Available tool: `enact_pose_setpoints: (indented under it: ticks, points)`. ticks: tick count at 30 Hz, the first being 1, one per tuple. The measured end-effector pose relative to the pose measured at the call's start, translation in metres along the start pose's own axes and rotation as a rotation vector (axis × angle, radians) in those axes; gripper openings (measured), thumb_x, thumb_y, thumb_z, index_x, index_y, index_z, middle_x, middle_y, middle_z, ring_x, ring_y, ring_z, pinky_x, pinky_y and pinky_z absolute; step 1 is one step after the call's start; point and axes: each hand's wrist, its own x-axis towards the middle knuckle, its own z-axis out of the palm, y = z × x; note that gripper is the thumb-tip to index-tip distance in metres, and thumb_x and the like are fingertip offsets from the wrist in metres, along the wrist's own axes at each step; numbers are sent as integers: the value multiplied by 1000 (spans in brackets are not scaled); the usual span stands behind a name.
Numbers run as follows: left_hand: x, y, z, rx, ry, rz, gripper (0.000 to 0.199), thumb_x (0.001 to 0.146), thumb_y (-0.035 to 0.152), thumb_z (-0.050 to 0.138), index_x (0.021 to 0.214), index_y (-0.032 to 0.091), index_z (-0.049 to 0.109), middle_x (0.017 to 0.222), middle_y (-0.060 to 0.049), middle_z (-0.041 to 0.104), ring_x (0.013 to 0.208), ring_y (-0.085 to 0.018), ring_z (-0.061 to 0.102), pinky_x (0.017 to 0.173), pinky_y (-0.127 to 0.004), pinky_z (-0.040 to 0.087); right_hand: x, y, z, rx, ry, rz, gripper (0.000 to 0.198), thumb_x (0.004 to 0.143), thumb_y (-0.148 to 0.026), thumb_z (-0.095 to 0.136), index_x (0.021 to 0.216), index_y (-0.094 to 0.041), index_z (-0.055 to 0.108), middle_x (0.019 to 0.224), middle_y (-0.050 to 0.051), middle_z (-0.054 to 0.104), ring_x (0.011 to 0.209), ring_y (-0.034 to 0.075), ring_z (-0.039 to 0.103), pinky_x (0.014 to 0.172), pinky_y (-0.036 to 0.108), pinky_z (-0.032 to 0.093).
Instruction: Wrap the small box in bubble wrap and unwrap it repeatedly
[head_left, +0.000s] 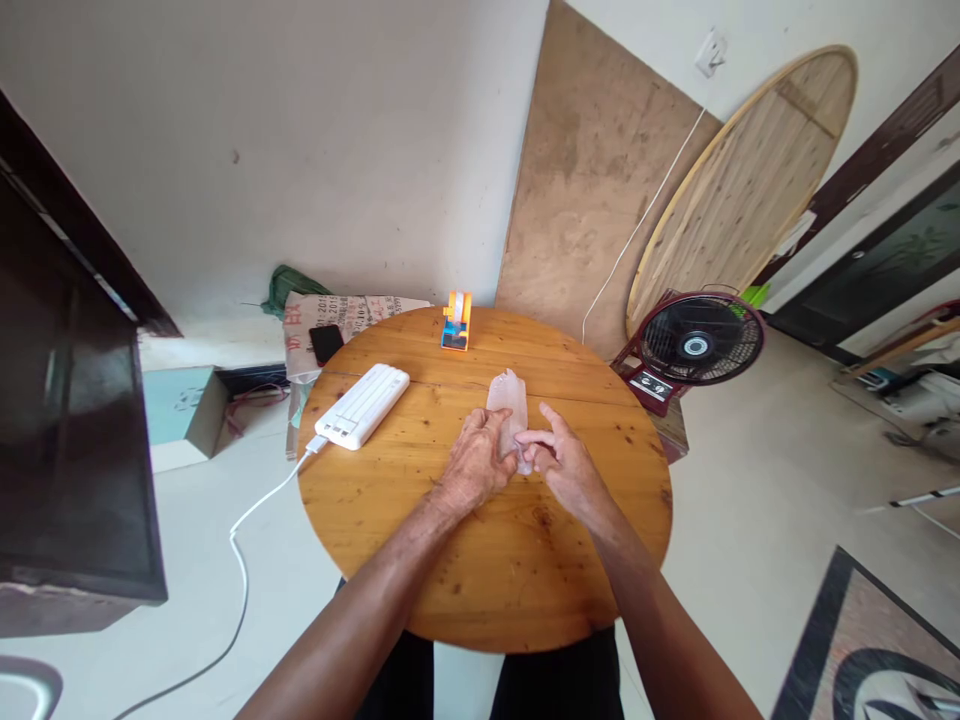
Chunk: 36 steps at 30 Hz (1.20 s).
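A pale pink, thin, crinkled sheet (508, 393), folded into a narrow strip, lies on the round wooden table (517, 570). Whether it is paper, tissue or plastic I cannot tell. My left hand (480, 455) rests over its left side, fingers bent, with thumb and forefinger holding it down. At the sheet's lower right edge is my right hand (564, 462). One of its fingers points up and away, while another finger and the thumb close in on the edge; their exact contact is partly hidden.
An orange and blue tape dispenser (456, 322) stands at the table's far edge. On the left lies a white power bank (362, 405) with a white cable (245, 570) running to the floor. A dark phone (325, 345) rests on a printed sack. Right of the table stands a fan (694, 345).
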Motion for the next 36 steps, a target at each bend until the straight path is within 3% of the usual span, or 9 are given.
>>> enact_pose_setpoints:
  ticks: [5,8,14,20,26,32,36]
  points:
    - [0,7,-6,-158,-26,-144,62,68,12,61,128,17,46,100,-5,50,81,-15,55,75,-29,51,3,-1,7,-186,-3,-86,74,76,-13,51,146,-16,27,105,8,70,86,18,65,81,34,51]
    - [3,7,-4,-243,3,-243,55,69,11,61,122,15,50,97,-4,51,74,-11,52,69,-26,49,4,-3,12,-316,-27,-114,76,74,-11,52,146,-16,27,108,9,69,82,18,64,80,35,50]
    - [7,0,5,-173,62,-183,39,77,24,62,114,15,56,93,-3,50,70,-10,49,66,-25,45,9,-8,0,-295,-160,-164,80,71,-4,48,147,-18,25,116,9,66,87,18,63,81,32,48]
    - [7,0,8,-131,59,-167,45,72,15,61,116,14,55,93,-3,49,71,-11,48,68,-25,46,22,-9,-20,-228,-266,-184,70,71,-3,43,139,-17,38,108,7,71,90,18,63,81,31,48]
    - [5,-3,12,-130,92,-110,51,71,10,59,121,19,55,94,-2,49,72,-10,50,69,-24,47,29,7,-15,-88,-152,-176,50,80,-13,48,129,-19,46,95,4,74,77,15,63,69,27,47]
    - [5,1,10,-78,64,-103,35,73,10,58,107,17,66,96,-4,50,78,-12,53,73,-24,47,37,28,-12,-21,27,-336,35,80,-17,51,114,-20,58,92,2,70,81,15,62,78,29,48]
    - [5,7,7,-50,35,-170,34,73,12,58,105,14,66,97,-5,51,69,-11,51,66,-23,47,44,35,-17,-29,24,-384,30,80,-17,53,109,-20,61,89,1,69,81,15,61,82,30,48]
